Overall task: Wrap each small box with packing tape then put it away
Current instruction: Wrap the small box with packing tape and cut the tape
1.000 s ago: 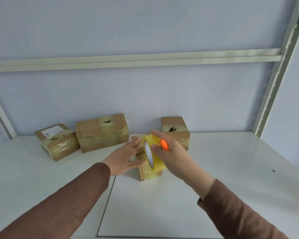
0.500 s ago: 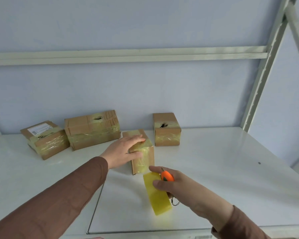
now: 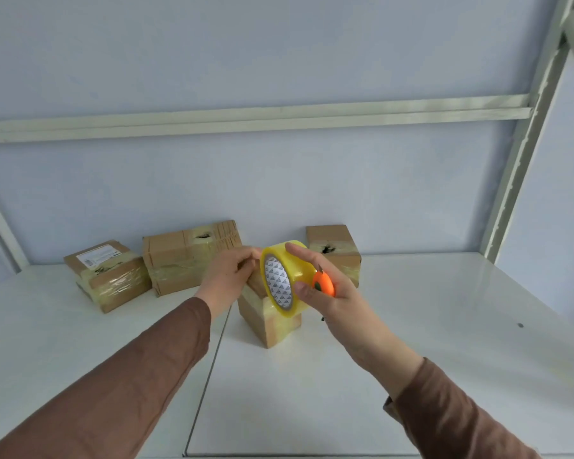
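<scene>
The small brown cardboard box [image 3: 268, 321] stands upright on the white table [image 3: 411, 326], partly taped. The left hand [image 3: 227, 279] curls over its top edge; the right hand [image 3: 328, 293] grips the yellow roll of packing tape [image 3: 284, 281] and an orange cutter [image 3: 323, 284]. The box looks light and stiff, best steadied from above. Its top and the tape's free end are hidden

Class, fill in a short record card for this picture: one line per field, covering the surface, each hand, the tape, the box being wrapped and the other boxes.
Surface: white table
Left hand: holds the box being wrapped at its top
Right hand: grips the tape roll and an orange cutter
Tape roll: yellowish, over the box's top
Box being wrapped: cardboard, partly taped, stands on the table
Other boxes: three taped ones at the back, left, middle, right
</scene>
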